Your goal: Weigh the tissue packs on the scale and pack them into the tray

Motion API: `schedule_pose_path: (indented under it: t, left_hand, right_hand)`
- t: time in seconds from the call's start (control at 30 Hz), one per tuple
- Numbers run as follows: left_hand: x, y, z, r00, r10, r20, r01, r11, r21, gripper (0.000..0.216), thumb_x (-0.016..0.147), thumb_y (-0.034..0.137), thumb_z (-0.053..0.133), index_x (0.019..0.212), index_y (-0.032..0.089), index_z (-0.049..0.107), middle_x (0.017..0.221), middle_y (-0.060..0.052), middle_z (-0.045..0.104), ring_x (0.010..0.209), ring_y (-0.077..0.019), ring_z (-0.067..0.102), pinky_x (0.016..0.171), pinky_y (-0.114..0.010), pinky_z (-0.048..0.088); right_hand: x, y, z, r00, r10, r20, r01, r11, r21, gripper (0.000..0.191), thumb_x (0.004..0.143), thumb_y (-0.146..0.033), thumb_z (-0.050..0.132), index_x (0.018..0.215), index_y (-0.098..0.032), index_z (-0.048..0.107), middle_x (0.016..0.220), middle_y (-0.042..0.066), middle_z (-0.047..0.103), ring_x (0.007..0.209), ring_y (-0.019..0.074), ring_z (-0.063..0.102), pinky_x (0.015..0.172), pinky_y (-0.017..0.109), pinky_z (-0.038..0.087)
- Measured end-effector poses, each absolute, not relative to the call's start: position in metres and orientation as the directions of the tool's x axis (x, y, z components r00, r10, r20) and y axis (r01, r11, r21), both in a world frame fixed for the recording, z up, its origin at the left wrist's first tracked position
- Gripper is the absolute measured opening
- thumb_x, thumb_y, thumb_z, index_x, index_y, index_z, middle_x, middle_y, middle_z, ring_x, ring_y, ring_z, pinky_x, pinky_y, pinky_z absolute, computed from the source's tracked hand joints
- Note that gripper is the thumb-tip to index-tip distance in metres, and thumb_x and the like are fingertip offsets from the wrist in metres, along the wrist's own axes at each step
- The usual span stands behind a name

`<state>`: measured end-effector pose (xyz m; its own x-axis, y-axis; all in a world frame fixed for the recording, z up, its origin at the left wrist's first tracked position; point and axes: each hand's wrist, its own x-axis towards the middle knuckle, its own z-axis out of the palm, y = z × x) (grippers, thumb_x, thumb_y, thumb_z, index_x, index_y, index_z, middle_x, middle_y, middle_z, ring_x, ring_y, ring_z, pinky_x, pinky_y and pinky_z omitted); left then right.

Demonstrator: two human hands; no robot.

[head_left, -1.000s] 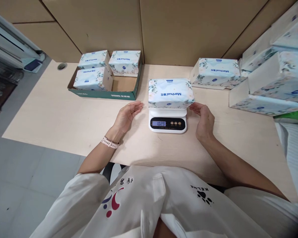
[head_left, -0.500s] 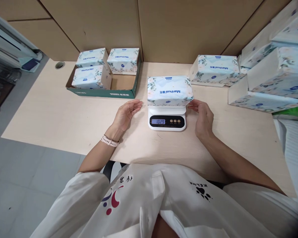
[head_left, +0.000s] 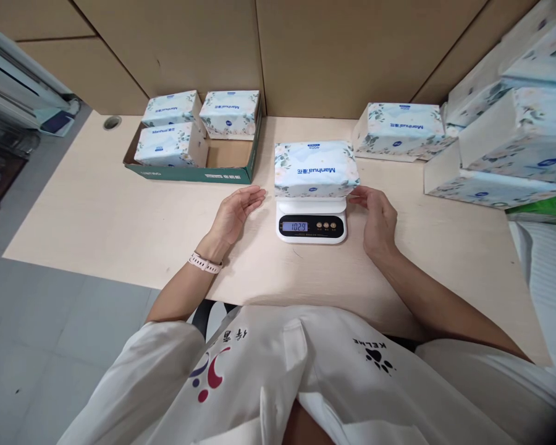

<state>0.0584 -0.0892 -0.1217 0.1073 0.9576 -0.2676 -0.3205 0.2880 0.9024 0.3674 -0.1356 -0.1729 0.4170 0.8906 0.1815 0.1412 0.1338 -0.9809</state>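
A pack of tissues [head_left: 315,165] with a floral print lies on a white digital kitchen scale [head_left: 312,240], whose lit display reads 102.9. My left hand [head_left: 236,213] rests on the table left of the scale, palm turned inward, fingers stretched out and a gap away from the pack. On the other side, my right hand [head_left: 378,221] stands on its edge beside the scale. Its fingertips are close to the pack's lower right corner, partly behind it; I cannot tell whether they touch. Neither hand holds anything.
A green cardboard tray [head_left: 185,175] with three tissue packs stands at the back left. Another tissue pack [head_left: 400,131] lies at the back right, beside a stack of packs [head_left: 514,142] along the right edge. A brown panel [head_left: 167,49] closes off the table's rear.
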Motion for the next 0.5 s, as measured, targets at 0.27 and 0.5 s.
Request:
schedule_pose_path:
  t: [0.27, 0.5]
  left_hand:
    - [0.0592, -0.0892, -0.1216, 0.107, 0.959, -0.262, -0.289, 0.282, 0.915, 0.025, 0.081, 0.031, 0.075, 0.101, 0.016, 0.079, 0.113, -0.011, 0.085, 0.122, -0.0252, 0.077, 0.128, -0.046, 0.046]
    - [0.0594, -0.0885, -0.1232, 0.095, 0.961, -0.26, -0.275, 0.277, 0.921, 0.026, 0.08, 0.032, 0.074, 0.101, 0.017, 0.078, 0.114, -0.012, 0.084, 0.124, -0.0265, 0.076, 0.129, -0.047, 0.046]
  right_hand:
    - [0.3675, -0.1355, -0.1728, 0.409, 0.892, 0.194, 0.168, 0.136, -0.976, 0.046, 0.104, -0.066, 0.056, 0.109, -0.027, 0.08, 0.116, 0.006, 0.081, 0.102, 0.0253, 0.076, 0.103, 0.049, 0.06]
    - [0.3668, -0.1356, -0.1706, 0.41, 0.896, 0.172, 0.15, 0.12, -0.981, 0.053, 0.099, -0.073, 0.058, 0.109, -0.025, 0.079, 0.117, 0.007, 0.082, 0.102, 0.0262, 0.076, 0.106, 0.052, 0.059]
